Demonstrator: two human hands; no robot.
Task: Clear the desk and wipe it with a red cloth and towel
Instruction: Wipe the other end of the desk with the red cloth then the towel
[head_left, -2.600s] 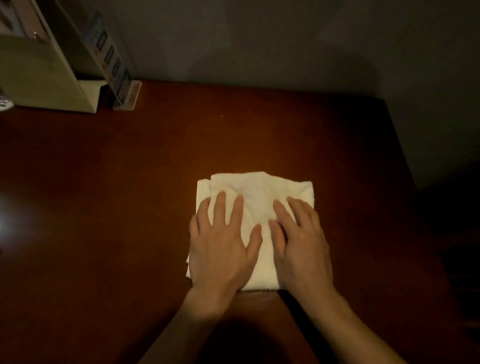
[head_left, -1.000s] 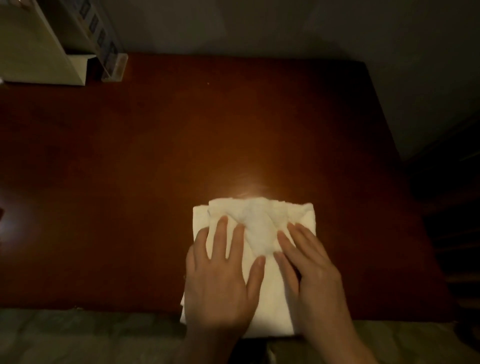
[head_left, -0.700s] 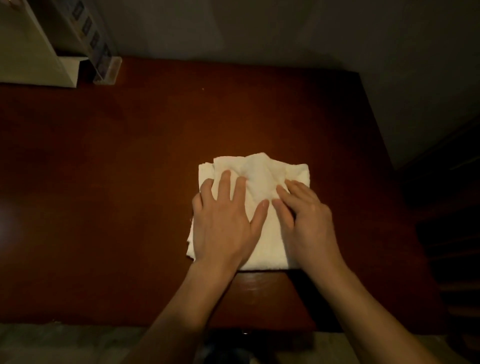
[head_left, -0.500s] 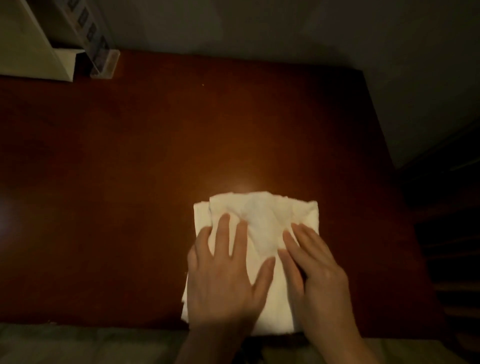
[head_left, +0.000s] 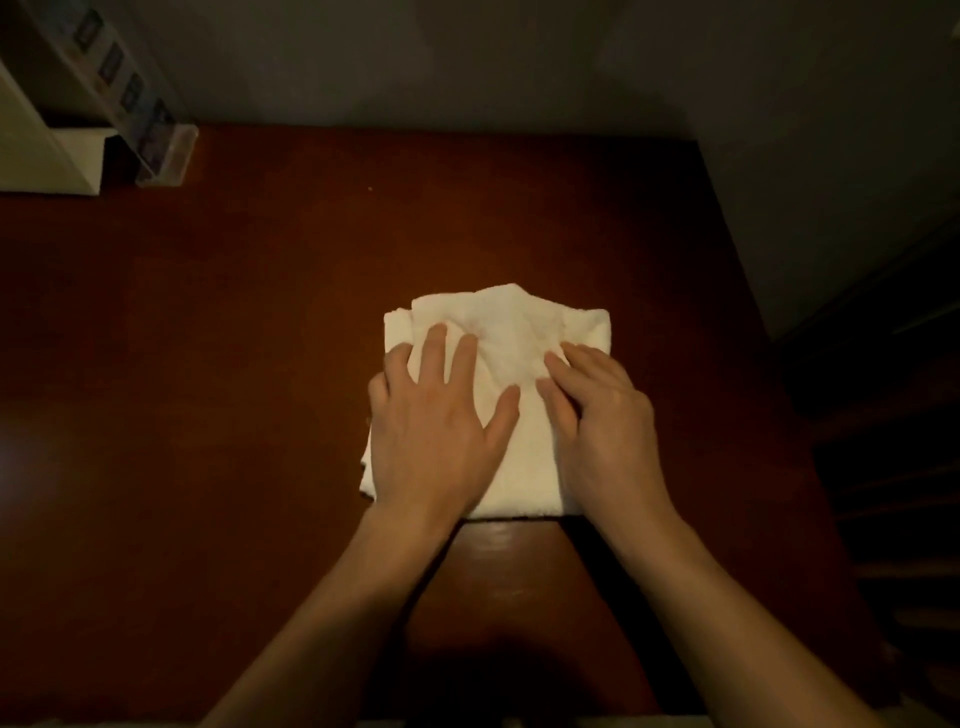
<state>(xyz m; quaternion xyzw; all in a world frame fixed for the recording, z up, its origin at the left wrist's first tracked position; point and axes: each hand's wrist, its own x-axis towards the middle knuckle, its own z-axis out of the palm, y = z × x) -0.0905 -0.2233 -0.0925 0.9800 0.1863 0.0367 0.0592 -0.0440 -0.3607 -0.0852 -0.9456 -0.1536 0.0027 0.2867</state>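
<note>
Left hand (head_left: 434, 431): my fingers lay straight and a little spread, palm flat, pressing the left half of the folded white towel (head_left: 524, 332).
Right hand (head_left: 602, 415): fingers extended and close together, slightly arched, pressing the towel's right half; nothing pinched.
Towel: it sat at the centre of the frame on the dark red-brown desk (head_left: 234, 364), its top fold bunched just beyond my fingertips.
Desk: bare and glossy around the towel, with a small speck toward the upper middle.
Upper left of the frame: a pale box-like stand (head_left: 47, 156) and a clear acrylic sign holder (head_left: 156, 145) stood at the back edge.
Red cloth: I saw none.
Risk: I judged that uneven pressure could let the loose top fold ride up and unfold, leaving streaks; a long stroke toward the upper left might knock the sign holder.
</note>
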